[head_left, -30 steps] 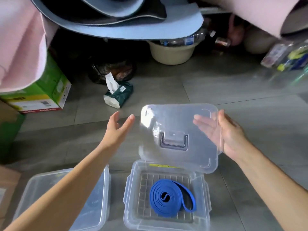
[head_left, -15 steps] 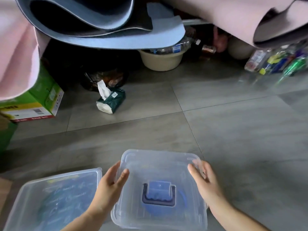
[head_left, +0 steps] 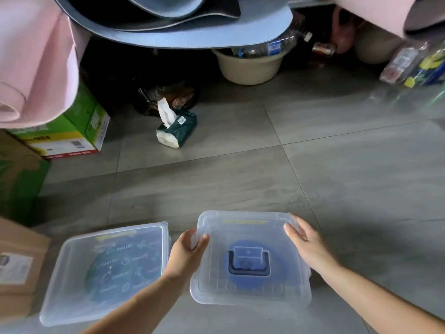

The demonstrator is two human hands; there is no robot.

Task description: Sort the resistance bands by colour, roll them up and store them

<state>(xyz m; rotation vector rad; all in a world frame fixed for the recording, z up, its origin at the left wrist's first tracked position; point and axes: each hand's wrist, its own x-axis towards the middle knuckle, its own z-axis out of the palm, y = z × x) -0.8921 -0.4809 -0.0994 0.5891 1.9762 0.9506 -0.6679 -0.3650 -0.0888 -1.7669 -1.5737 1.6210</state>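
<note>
A clear plastic box [head_left: 250,292] stands on the grey floor with its clear lid [head_left: 243,227] on top. Through the lid shows the rolled blue resistance band [head_left: 231,276] under the lid's handle. My left hand [head_left: 185,254] grips the lid's left edge, thumb on top and fingers curled over the rim. My right hand [head_left: 305,239] rests on the lid's right edge with fingers nearly straight. To the left stands a second closed clear box [head_left: 60,285] with a dark green rolled band [head_left: 120,271] inside.
A brown cardboard box [head_left: 19,268] sits at the far left, green boxes [head_left: 79,131] behind it. A tissue pack [head_left: 177,128], a black bag [head_left: 166,95], a beige basin [head_left: 250,68] and bottles [head_left: 409,66] line the back. Rolled mats [head_left: 168,27] hang overhead.
The lid was held up above the open box a second ago. It came down onto the box, and both hands now sit at its side edges.
</note>
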